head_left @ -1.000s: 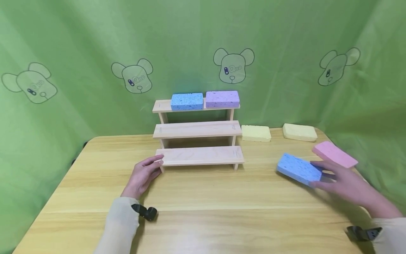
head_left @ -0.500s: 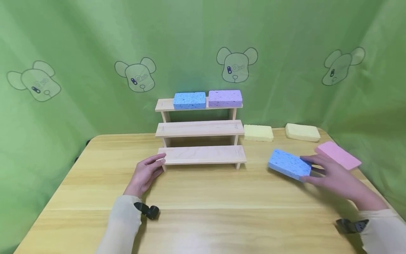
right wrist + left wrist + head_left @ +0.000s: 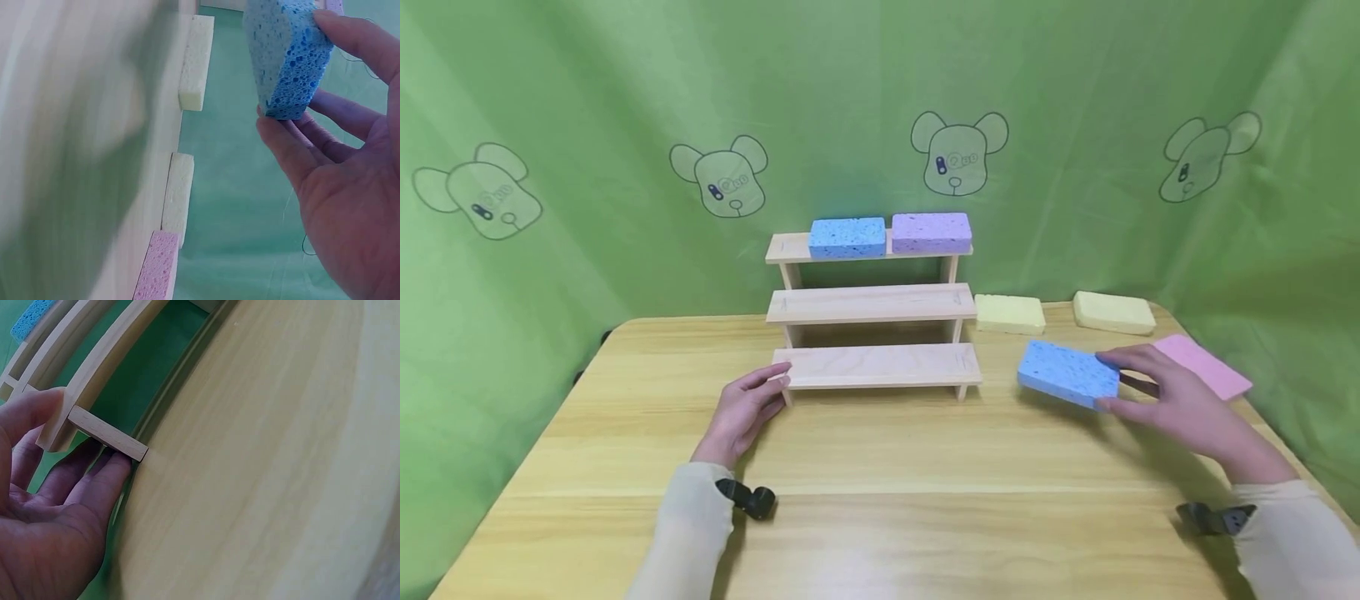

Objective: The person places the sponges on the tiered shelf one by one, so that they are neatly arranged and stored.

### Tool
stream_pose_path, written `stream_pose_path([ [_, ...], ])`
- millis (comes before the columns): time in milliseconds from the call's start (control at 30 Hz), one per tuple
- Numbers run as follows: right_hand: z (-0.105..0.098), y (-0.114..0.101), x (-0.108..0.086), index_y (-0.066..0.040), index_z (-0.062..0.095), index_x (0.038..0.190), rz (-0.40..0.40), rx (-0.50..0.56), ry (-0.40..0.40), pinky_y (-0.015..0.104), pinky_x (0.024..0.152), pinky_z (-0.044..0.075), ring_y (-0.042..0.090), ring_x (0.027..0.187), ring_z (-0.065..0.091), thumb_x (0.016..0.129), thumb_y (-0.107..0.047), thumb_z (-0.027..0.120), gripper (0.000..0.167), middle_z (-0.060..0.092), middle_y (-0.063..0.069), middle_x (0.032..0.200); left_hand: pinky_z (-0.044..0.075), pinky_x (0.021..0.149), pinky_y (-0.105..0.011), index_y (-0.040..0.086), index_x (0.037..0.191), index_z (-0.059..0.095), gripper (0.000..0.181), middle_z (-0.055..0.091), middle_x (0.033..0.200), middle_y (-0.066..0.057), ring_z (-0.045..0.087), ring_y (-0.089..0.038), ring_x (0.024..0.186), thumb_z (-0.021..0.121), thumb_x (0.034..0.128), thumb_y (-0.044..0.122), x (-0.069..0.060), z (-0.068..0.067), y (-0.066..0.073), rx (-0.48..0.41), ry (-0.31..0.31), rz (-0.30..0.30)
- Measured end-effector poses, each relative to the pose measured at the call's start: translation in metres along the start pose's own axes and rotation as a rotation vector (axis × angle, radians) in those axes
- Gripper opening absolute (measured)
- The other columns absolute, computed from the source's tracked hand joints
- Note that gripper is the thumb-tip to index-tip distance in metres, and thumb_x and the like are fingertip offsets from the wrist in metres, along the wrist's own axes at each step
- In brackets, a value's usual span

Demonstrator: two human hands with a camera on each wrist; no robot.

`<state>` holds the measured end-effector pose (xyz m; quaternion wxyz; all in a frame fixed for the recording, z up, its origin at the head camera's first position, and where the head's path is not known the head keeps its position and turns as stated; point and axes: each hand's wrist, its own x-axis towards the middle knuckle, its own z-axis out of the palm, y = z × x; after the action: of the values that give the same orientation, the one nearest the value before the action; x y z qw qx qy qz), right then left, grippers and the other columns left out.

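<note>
The right hand [image 3: 1183,408] has a porous, rectangular blue sponge [image 3: 1066,372] pinched by its right end, thumb on the near side, fingers on the far one. Most of the block sticks out leftward past the fingertips, a bit tilted and up off the wood-grain tabletop [image 3: 925,508]. The right wrist view shows its pits really well. The left hand [image 3: 747,417] grips the left end of a pale, smooth wooden three-tier shelf [image 3: 880,365], thumb on the lowest board and fingers by its leg.

Six sponges total: two blue, one purple, two yellow, one pink. The other speckled blue block [image 3: 847,238] and the purple sponge block [image 3: 931,233] sit side by side on the top board. Two pale yellow sponge blocks [image 3: 1009,315] lie right of the shelf, and a flat pink sponge [image 3: 1204,367] is just beyond the right hand.
</note>
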<state>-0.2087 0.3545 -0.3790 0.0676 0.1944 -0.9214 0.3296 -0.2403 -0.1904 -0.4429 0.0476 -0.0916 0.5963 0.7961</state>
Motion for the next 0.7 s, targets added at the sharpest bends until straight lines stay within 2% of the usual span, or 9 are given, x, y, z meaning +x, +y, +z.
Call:
stream_pose_path([
  [100, 0.001, -0.003, 0.003, -0.003, 0.054, 0.137, 0.008, 0.036, 0.016, 0.000, 0.090, 0.033, -0.005, 0.116, 0.042, 0.083, -0.015, 0.081, 0.061, 0.049, 0.015, 0.134, 0.051, 0.096, -0.034, -0.003, 0.129, 0.061, 0.039, 0.046, 0.144, -0.013, 0.058, -0.024, 0.116, 0.067, 0.0905, 0.001, -0.001, 0.000, 0.000, 0.004, -0.003, 0.006],
  [167, 0.001, -0.006, 0.006, -0.004, 0.055, 0.137, 0.017, 0.066, 0.031, 0.000, 0.091, 0.033, -0.010, 0.114, 0.040, 0.083, -0.012, 0.080, 0.060, 0.049, 0.012, 0.134, 0.051, 0.096, -0.034, -0.002, 0.128, 0.062, 0.038, 0.046, 0.144, -0.014, 0.058, -0.023, 0.115, 0.068, 0.0904, 0.001, 0.000, 0.000, 0.000, 0.004, -0.003, 0.009],
  [333, 0.002, -0.019, 0.015, -0.007, 0.056, 0.137, 0.008, 0.121, 0.052, 0.004, 0.093, 0.036, -0.005, 0.114, 0.046, 0.083, -0.009, 0.080, 0.058, 0.049, 0.005, 0.134, 0.050, 0.097, -0.034, -0.005, 0.131, 0.058, 0.041, 0.046, 0.144, -0.013, 0.059, -0.023, 0.115, 0.066, 0.0912, 0.001, 0.000, -0.001, 0.001, 0.008, -0.009, 0.008],
  [700, 0.009, -0.047, 0.037, -0.005, 0.057, 0.136, -0.052, 0.188, 0.020, 0.011, 0.098, 0.040, 0.005, 0.117, 0.051, 0.085, -0.010, 0.079, 0.056, 0.050, 0.000, 0.131, 0.050, 0.097, -0.035, -0.006, 0.133, 0.056, 0.043, 0.046, 0.144, -0.012, 0.059, -0.022, 0.114, 0.066, 0.0913, -0.001, -0.001, 0.000, 0.001, -0.009, -0.013, -0.006],
])
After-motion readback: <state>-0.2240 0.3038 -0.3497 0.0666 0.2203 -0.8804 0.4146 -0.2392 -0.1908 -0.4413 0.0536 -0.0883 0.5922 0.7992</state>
